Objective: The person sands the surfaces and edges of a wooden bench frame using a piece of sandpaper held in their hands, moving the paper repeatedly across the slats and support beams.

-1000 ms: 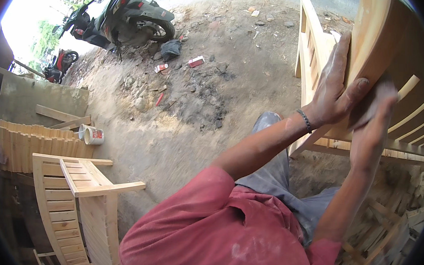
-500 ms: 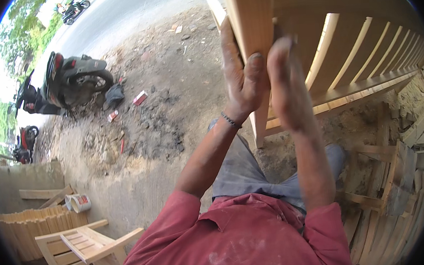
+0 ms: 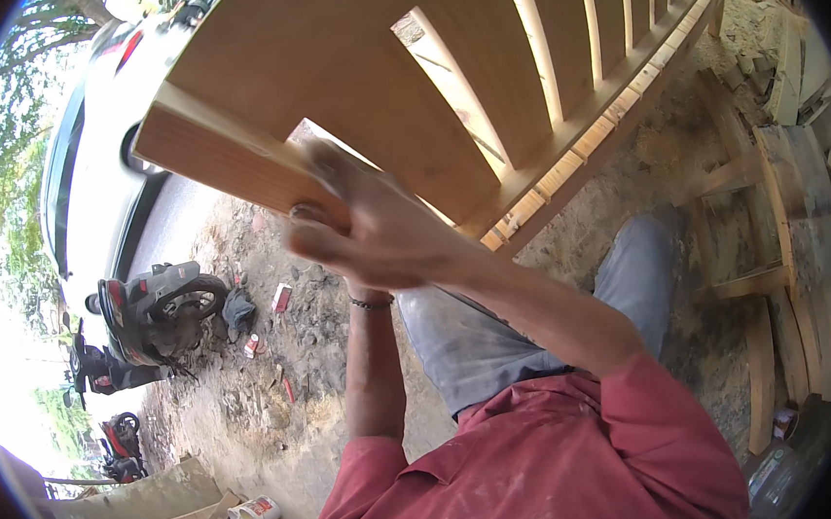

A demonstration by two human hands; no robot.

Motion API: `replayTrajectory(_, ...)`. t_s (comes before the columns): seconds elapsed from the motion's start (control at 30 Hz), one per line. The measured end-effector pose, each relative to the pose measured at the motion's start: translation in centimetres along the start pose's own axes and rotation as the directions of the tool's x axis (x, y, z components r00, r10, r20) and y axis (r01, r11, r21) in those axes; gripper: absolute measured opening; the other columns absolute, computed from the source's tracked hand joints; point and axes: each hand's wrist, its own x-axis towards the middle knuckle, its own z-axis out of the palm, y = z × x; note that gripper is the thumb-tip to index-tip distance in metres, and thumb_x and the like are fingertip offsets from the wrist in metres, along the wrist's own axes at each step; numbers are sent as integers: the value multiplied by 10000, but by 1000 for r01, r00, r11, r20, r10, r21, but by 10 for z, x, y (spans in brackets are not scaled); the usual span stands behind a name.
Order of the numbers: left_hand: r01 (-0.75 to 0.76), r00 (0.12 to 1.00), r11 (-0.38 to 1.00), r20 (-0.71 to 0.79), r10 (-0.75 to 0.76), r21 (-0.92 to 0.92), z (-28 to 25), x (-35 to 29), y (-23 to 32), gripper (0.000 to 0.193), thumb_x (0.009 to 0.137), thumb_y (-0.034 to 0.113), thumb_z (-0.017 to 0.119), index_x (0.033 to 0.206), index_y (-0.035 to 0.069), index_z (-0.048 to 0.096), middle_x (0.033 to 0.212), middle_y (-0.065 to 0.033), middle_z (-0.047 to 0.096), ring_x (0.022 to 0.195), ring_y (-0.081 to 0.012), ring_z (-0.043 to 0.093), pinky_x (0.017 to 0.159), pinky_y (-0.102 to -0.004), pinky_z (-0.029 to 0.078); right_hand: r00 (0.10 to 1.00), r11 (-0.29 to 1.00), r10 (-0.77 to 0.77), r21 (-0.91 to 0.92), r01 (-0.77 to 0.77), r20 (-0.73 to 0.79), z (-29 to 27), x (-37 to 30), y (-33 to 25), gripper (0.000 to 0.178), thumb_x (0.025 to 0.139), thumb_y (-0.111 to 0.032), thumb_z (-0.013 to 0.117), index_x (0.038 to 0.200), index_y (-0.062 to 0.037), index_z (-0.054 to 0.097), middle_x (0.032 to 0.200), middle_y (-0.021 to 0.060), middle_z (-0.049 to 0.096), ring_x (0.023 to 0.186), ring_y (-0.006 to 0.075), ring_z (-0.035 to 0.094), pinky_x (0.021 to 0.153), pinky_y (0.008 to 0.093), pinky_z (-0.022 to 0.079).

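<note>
the right hand (image 3: 375, 238) presses flat on the end rail of the slatted frame (image 3: 441, 92) raised before the person, left hand hidden behind it, grip unclear; likely sanding, needing steady strokes.

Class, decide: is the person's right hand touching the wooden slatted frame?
Touching. The head view shows the right hand pressed against the end board of the wooden slatted frame, its fingers lying on the wood with no gap.
</note>
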Motion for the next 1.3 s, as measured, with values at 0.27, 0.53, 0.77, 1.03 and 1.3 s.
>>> replayTrajectory(0.27, 15, 994, 999, -108, -11, 40, 4, 2, 5, 688, 1048, 519, 366, 1468, -19, 281, 1382, -183, 467, 1240, -268, 513, 1055, -421, 438, 963, 977, -203, -99, 188, -177, 9, -51, 34, 1029, 834, -618, 704, 1495, 48, 284, 1405, 333, 457, 1316, 463, 477, 1073, 534, 405)
replayTrajectory(0.53, 26, 973, 996, -230, -5, 89, 4, 3, 10, 668, 1059, 547, 317, 1434, -5, 339, 1358, -165, 480, 1218, -254, 523, 1048, -425, 448, 992, 973, 11, -225, -39, -123, 16, -69, 63, 1001, 858, -534, 716, 1518, 65, 259, 1441, 316, 454, 1373, 431, 430, 1144, 471, 340)
replayTrajectory(0.77, -6, 980, 990, -194, 34, 144, 14, 7, 4, 681, 1065, 553, 274, 1466, 5, 326, 1374, -167, 478, 1221, -258, 521, 1072, -421, 439, 957, 987, -156, -69, 143, -245, 4, -20, 18, 318, 995, -321, 513, 1139, -55, 610, 1234, 185, 548, 1146, 400, 549, 992, 483, 441)
replayTrajectory(1.03, -154, 987, 981, -33, 159, 118, 14, 15, 16, 716, 1060, 578, 238, 1506, 22, 297, 1434, -173, 451, 1288, -276, 487, 1086, -426, 442, 948, 994, 104, 10, -106, -302, 17, -101, 109, 417, 1053, -293, 399, 1274, -3, 601, 1460, 184, 495, 1362, 317, 466, 1117, 454, 366)
replayTrajectory(1.3, -72, 983, 987, -157, 95, 146, 6, 14, 9, 701, 1058, 568, 270, 1515, 37, 294, 1434, -177, 429, 1278, -285, 499, 1070, -425, 472, 899, 947, -178, -318, 46, -401, 33, -109, 121, 523, 986, -353, 571, 1406, -55, 477, 1396, 212, 530, 1218, 382, 569, 1032, 497, 421)
